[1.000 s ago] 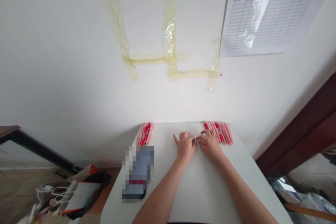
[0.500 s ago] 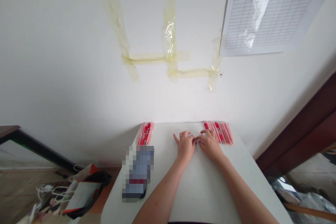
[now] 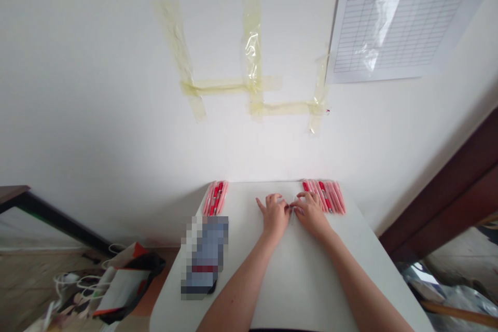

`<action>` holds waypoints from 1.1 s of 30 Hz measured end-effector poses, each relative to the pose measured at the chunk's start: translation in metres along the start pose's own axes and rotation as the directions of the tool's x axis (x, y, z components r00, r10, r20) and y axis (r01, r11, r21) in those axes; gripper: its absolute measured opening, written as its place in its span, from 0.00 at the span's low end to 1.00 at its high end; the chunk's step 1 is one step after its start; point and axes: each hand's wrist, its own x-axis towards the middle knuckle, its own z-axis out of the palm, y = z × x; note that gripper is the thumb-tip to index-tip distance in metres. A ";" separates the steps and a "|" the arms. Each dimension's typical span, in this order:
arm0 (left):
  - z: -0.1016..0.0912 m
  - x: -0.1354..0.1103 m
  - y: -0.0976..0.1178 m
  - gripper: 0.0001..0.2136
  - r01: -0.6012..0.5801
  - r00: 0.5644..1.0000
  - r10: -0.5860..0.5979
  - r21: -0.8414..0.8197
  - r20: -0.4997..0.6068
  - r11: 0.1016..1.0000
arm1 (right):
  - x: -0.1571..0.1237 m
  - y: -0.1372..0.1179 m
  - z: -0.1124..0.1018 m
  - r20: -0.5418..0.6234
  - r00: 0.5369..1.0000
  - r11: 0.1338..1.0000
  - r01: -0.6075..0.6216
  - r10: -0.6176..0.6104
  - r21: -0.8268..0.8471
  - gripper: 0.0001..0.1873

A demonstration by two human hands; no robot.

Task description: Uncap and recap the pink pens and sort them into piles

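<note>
Item: left hand (image 3: pixel 275 214) and right hand (image 3: pixel 311 213), fingers curled, tips clamped from both sides on a small pale piece (image 3: pixel 292 206) between them, likely to steady it. Red pens (image 3: pixel 326 196) lie just right of the fingers; second pen pile (image 3: pixel 216 198) well left, within reach.

Yellowed tape strips (image 3: pixel 252 52) cross a white wall (image 3: pixel 97 88) above a white table (image 3: pixel 303 280), where a pixelated object (image 3: pixel 204 257) lies at the left edge. A ruled sheet (image 3: pixel 392 31) (partly under glossy plastic) hangs upper right. Bags (image 3: pixel 124 285) and white cables (image 3: pixel 73 285) litter the floor at left; dark wooden trim (image 3: pixel 447 192) runs at right.
</note>
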 end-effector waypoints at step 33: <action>-0.012 0.003 -0.008 0.06 0.085 0.996 -0.085 -0.029 -0.024 0.996 | 0.005 0.000 -0.007 -0.019 0.995 0.993 0.097 -0.099 -0.073 0.09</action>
